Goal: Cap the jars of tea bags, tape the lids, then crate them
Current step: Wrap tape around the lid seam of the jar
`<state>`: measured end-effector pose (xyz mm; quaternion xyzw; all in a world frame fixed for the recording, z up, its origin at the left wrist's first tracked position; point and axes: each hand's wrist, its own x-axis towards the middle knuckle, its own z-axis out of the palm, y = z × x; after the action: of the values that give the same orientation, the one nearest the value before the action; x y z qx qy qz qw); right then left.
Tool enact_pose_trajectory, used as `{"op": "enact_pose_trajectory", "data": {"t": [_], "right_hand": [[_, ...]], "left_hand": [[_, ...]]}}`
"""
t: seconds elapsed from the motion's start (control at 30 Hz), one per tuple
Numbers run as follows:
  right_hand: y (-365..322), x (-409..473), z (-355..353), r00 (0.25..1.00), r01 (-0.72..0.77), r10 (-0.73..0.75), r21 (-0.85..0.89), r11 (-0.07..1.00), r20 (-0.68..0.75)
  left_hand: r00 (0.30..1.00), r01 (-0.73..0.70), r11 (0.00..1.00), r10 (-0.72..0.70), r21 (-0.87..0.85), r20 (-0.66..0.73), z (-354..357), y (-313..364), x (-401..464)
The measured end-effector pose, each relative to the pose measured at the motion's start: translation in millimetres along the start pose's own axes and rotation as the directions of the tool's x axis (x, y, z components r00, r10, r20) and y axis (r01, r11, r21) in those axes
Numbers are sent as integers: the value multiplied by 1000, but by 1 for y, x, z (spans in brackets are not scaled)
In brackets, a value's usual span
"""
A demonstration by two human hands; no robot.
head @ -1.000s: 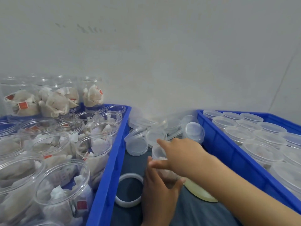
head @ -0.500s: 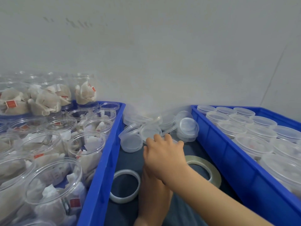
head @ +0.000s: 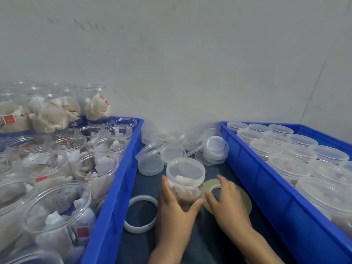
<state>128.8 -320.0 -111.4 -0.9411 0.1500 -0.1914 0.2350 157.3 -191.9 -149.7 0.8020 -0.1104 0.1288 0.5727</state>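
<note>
A clear jar of tea bags (head: 185, 178) with a lid on it stands on the dark cloth between two blue crates. My left hand (head: 175, 208) grips its lower wall from the near side. Just to its right lies a yellowish tape roll (head: 245, 200), flat on the cloth. My right hand (head: 226, 202) is over the roll, thumb at the inner hole and fingers curled on its far rim. Loose clear lids (head: 181, 147) are piled behind the jar.
The left blue crate (head: 122, 178) is packed with open jars of tea bags (head: 57, 168). Several capped jars (head: 289, 149) fill the right blue crate (head: 253, 168). A white tape ring (head: 141, 214) lies left of my left hand. A grey wall stands close behind.
My right hand has come off the top of the jar and dropped to the right onto the tape roll. The jar's lid now shows. My left hand stays on the jar.
</note>
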Motion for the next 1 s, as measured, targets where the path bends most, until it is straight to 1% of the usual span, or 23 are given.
{"op": "enact_pose_trajectory", "data": {"t": [0.03, 0.07, 0.1, 0.17, 0.2, 0.27, 0.3, 0.33, 0.4, 0.43, 0.47, 0.5, 0.53, 0.57, 0.6, 0.63, 0.67, 0.7, 0.73, 0.77, 0.8, 0.9, 1.0], "right_hand": [[18, 0, 5, 993, 14, 1, -136, 991, 114], [31, 0, 9, 980, 44, 7, -249, 967, 199], [38, 0, 11, 980, 81, -23, -287, 954, 199], [35, -4, 12, 989, 111, -79, -280, 954, 125], [30, -5, 9, 992, 106, -82, -291, 951, 94], [32, -4, 5, 997, 72, -57, -290, 954, 59], [32, -5, 2, 998, 61, -50, -263, 963, 45], [31, -6, -2, 999, 41, -38, -214, 976, 20], [30, -9, -14, 999, -8, 5, -54, 999, -50], [29, -11, -20, 995, -32, 37, 58, 998, -92], [29, -13, -23, 989, -40, 59, 136, 990, -138], [27, -16, -26, 981, -48, 84, 199, 979, -174], [26, -18, -28, 975, -44, 91, 227, 973, -202], [25, -20, -30, 974, -40, 92, 241, 970, -207], [23, -22, -31, 975, -31, 83, 242, 970, -207], [22, -23, -31, 978, -23, 70, 232, 973, -198], [20, -24, -30, 980, -11, 54, 219, 976, -190], [20, -25, -29, 982, -2, 41, 206, 979, -186], [19, -25, -29, 982, 11, 24, 184, 983, -190], [18, -26, -29, 982, 17, 14, 166, 986, -188], [18, -26, -28, 983, 23, 6, 157, 987, -185], [18, -26, -28, 985, 44, -18, 154, 987, -169], [19, -27, -30, 983, 91, -66, 141, 986, -173]], "left_hand": [[999, -22, 999, 24, 33, -38, 0, 2, 8], [999, -35, 999, 36, 40, -28, 0, 3, 8], [999, -35, 998, 36, 43, -11, -1, 0, 4], [1000, -21, 998, 22, 57, -22, 0, 1, 0], [998, -50, 994, 53, 93, -37, -2, 6, 0], [972, -175, 972, 196, 156, -130, -6, 15, 0], [928, -278, 941, 315, 191, -200, -6, 17, -3], [864, -381, 897, 432, 223, -260, -7, 22, -5], [727, -549, 788, 614, 278, -307, -11, 29, -7], [675, -607, 729, 683, 317, -279, -11, 31, -9], [646, -645, 679, 730, 351, -224, -9, 33, -12], [639, -672, 646, 753, 363, -158, -8, 36, -15], [649, -686, 633, 755, 359, -91, -5, 38, -19], [681, -681, 650, 732, 337, -37, -3, 38, -22], [734, -650, 699, 679, 299, 11, -1, 38, -25], [798, -591, 770, 602, 240, 37, 0, 39, -27], [869, -494, 856, 492, 153, 50, 0, 42, -29], [924, -378, 925, 374, 49, 73, 1, 44, -31], [961, -254, 964, 261, -77, 94, 3, 46, -32], [982, -145, 973, 164, -182, 95, 5, 45, -32], [991, -81, 971, 102, -224, 83, 7, 45, -32], [998, 45, 956, -30, -288, 57, 8, 48, -30], [992, 127, 933, -111, -336, 67, 7, 45, -28]]}}
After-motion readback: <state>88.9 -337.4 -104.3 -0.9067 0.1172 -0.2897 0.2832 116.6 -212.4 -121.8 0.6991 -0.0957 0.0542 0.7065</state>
